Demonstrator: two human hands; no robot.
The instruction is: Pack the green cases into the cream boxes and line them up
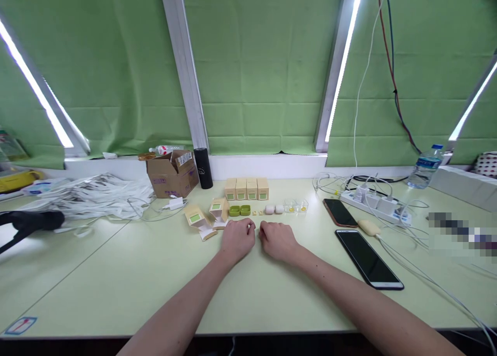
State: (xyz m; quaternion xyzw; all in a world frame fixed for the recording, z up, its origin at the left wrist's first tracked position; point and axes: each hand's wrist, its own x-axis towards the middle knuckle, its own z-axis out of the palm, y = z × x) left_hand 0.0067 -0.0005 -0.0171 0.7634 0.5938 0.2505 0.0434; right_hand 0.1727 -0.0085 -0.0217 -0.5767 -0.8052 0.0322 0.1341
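My left hand [237, 238] rests on the table [163, 288] as a loose fist, and nothing shows in it. Close beside it, my right hand [278, 241] is curled the same way, also with nothing visible in it. Left of my left hand lie two opened small cardboard boxes [198, 218] with their flaps out. Beyond the hands runs a row: two green square cups [239, 210], tiny yellowish pieces [258, 212], two pale pinkish-white rounded pieces [274, 209] and two clear plastic containers [295, 206]. Several closed small boxes [246, 188] stand side by side behind them.
To the right lie two phones [368, 258], a cream oval device [368, 227] and a power strip [376, 207] with tangled cables. A water bottle [426, 166] stands behind. On the left are a cardboard carton [171, 175], a black cylinder [203, 168] and bundled white cords [97, 195].
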